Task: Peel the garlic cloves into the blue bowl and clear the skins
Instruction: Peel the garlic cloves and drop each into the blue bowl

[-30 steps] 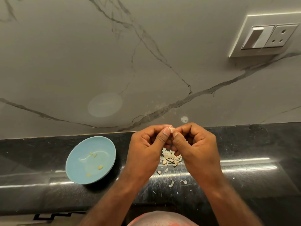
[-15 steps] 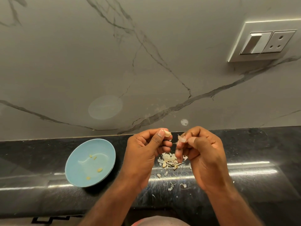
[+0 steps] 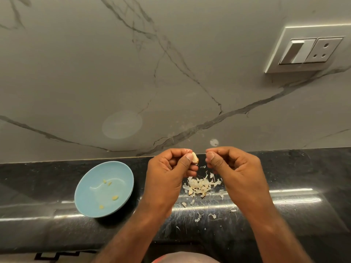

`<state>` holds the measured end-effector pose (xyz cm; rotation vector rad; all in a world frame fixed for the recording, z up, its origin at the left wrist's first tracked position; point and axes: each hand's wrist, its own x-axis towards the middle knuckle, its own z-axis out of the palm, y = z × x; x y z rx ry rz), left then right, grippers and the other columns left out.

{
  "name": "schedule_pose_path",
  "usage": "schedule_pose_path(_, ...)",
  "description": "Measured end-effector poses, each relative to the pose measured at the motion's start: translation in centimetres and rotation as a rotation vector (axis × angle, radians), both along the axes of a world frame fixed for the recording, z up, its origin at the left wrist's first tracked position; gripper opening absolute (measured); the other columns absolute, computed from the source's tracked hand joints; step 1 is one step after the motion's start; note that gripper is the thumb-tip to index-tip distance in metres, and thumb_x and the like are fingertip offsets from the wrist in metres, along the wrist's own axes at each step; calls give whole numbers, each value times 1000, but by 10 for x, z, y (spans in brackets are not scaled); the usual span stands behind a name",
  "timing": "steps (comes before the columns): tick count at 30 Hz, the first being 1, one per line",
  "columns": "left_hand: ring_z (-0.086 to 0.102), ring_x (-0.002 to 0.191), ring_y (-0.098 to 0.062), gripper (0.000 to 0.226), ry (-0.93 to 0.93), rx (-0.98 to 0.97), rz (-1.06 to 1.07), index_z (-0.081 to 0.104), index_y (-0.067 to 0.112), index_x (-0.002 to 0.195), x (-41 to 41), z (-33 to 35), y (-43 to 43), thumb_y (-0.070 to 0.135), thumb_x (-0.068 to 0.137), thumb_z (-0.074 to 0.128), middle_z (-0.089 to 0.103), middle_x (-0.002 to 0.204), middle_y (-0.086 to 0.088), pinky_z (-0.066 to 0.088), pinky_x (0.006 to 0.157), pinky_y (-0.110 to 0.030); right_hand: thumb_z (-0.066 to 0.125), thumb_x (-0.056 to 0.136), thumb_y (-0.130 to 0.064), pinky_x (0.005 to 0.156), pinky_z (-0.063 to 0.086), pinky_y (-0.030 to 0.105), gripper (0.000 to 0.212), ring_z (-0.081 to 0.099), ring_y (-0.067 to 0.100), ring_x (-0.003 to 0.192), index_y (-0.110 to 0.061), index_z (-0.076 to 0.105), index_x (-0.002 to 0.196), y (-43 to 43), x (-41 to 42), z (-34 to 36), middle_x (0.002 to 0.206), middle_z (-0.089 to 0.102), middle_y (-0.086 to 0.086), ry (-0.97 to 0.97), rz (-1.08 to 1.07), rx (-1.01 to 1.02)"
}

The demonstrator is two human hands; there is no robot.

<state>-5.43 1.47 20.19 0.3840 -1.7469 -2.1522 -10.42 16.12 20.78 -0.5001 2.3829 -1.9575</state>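
Two hands apart, left hand pinching garlic clove, right hand curled, contents unclear; skins part-hidden

Your hands have come apart! A second ago both thumbs were pressed together on the garlic clove. Now your right hand has drawn off toward 3 o'clock, and open space shows between the two. The clove has gone with your left hand, pinched between thumb and forefinger, and more of its pale body pokes out at 1 o'clock of the thumb tip. Half a second ago your right hand carried a flake of skin. I can't make it out now, and that thumb has closed against the forefinger.
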Motion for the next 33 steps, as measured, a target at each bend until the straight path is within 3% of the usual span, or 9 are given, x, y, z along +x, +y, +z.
schedule_pose_path(8,73,77,-12,19,52,-273,-32,75,20,97,3,1,0,23,80,69,77,85,6,58,68,-20,68,78,-39,67,59,21,16,72,7,72,-27,74,86,-9,8,5,77,75,-12,-8,78,15)
schedule_pose_path(13,73,84,-14,20,64,-316,-25,78,20,94,2,-2,-5,24,75,73,77,87,2,60,75,-28,74,84,-24,60,53,12,4,71,3,68,-27,74,82,-8,8,6,72,74,-16,-2,96,32)
schedule_pose_path(18,73,82,-13,18,65,-287,-44,77,22,93,3,0,-4,24,75,72,77,86,3,58,70,-22,76,82,-24,58,54,15,2,72,6,65,-24,76,81,-10,8,7,71,75,-12,-21,92,6)
schedule_pose_path(24,72,80,-8,16,88,-278,-43,75,26,90,4,4,-2,25,75,70,76,85,8,56,68,-17,70,74,-43,57,60,27,19,72,15,63,-25,75,79,-15,12,6,69,74,-8,-22,4,-52)
schedule_pose_path(30,72,76,-8,15,86,-284,-35,74,27,91,5,5,1,26,77,68,76,84,8,56,67,-17,77,83,-25,56,59,26,8,71,17,62,-19,75,78,-14,11,4,67,74,-3,-30,10,-41)
schedule_pose_path(33,72,79,-11,15,67,-280,-44,74,25,94,5,4,0,23,81,67,76,84,6,57,69,-20,77,79,-28,55,57,28,13,69,20,60,-17,73,76,-14,10,4,68,73,4,-96,31,-106)
